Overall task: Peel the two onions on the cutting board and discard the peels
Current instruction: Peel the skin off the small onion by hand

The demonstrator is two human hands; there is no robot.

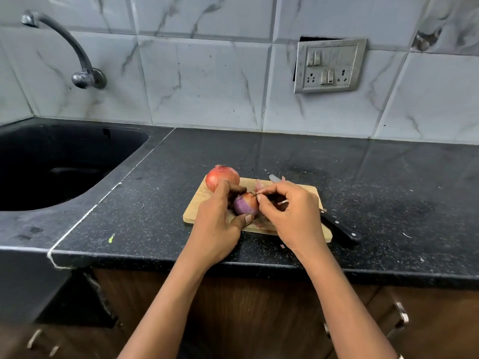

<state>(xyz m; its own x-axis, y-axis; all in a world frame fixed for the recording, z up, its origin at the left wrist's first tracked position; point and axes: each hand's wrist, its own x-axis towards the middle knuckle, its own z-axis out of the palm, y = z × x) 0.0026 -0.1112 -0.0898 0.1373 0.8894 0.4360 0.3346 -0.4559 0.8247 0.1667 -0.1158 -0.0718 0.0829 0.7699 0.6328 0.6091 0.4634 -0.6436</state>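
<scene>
A wooden cutting board (197, 206) lies on the black counter. At its far left corner sits an onion (225, 175) with its reddish-brown skin whole. My left hand (215, 224) grips a second, partly peeled onion (245, 207), purple and shiny, over the middle of the board. My right hand (287, 216) pinches a strip of skin at the top of that onion. Loose peels (260, 223) lie on the board under my hands, and another peel (259, 184) lies behind the onion.
A black-handled knife (339, 228) lies across the board's right side, its blade tip (274, 178) pointing to the far end. A dark sink (51, 161) with a wall tap (77, 63) is to the left. A switch panel (329, 66) hangs on the tiled wall.
</scene>
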